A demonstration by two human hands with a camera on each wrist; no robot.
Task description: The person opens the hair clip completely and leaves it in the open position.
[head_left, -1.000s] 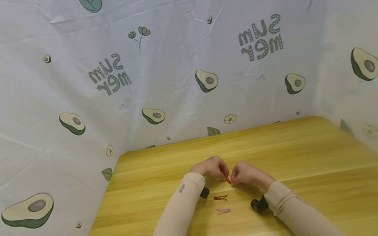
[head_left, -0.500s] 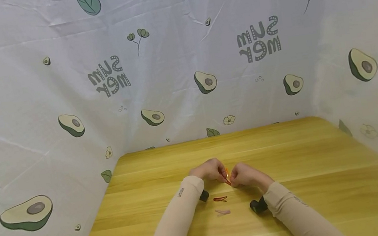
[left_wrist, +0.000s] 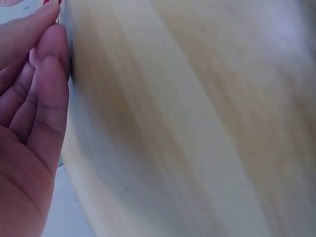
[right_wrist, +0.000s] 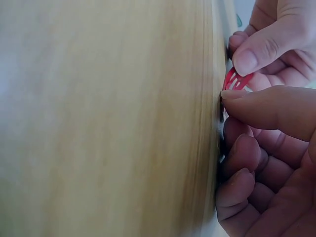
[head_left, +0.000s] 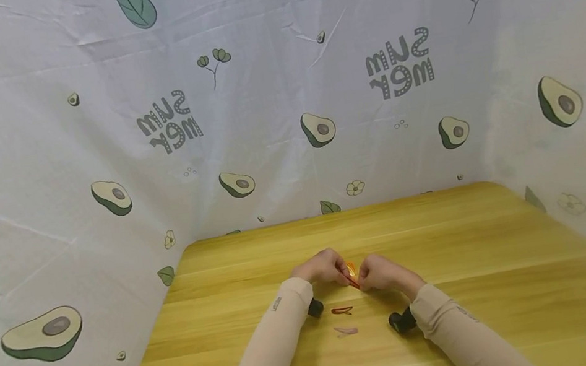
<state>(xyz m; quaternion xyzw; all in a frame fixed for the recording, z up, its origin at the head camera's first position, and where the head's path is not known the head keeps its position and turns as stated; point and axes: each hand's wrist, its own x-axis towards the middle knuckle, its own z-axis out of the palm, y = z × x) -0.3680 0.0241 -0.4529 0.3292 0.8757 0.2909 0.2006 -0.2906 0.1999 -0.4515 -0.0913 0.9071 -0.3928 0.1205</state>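
A red snap hair clip (right_wrist: 237, 81) spans the small gap between both hands, low over the table. My left hand (head_left: 328, 267) pinches one end of it between thumb and fingers. At the other end, the thumb and forefinger of my right hand (head_left: 382, 272) grip the clip. In the left wrist view, only a sliver of red shows above the left fingertips. An orange hair clip (head_left: 351, 268) lies just beyond the fingers, partly hidden by them. Nearer on the table are a dark red hair clip (head_left: 342, 310) and a pink hair clip (head_left: 346, 330), both with their arms apart.
The wood-grain table (head_left: 435, 232) runs back to a white curtain (head_left: 261, 118) printed with avocados, which also hangs at both sides. Black wrist-camera mounts (head_left: 402, 321) stick out below each wrist, close to the tabletop.
The left hand has shifted slightly left with the red clip still between both hands. More of the orange clip shows behind the fingers. The head view has tilted slightly upward.
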